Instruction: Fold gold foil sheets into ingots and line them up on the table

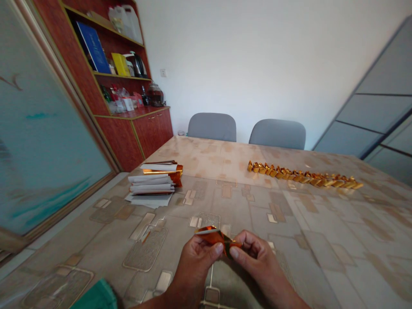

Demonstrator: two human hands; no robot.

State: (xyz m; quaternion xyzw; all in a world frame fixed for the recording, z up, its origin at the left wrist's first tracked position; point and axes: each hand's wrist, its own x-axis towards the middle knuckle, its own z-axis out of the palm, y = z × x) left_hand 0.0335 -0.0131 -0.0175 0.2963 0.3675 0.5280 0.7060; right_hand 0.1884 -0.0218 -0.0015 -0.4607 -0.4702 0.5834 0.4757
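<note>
A piece of shiny gold foil paper (209, 236), partly folded, is held above the table between my two hands. My left hand (201, 257) pinches its left part, thumb on the near side. My right hand (254, 253) grips the right end between thumb and fingers. Some fingertips are hidden behind the paper. To the left lies a stack of foil sheets (151, 184), with pale backs and gold faces, some of them bent over. Toward the right, a long row of folded gold paper pieces (299, 176) stands on the table, set closely side by side.
The table (244, 206) has a patterned, glossy cover. Two grey chairs (212, 125) stand at its far edge. A red-brown cabinet (135, 133) with bottles and boxes is at the back left. Green cloth (96, 296) shows at the bottom left.
</note>
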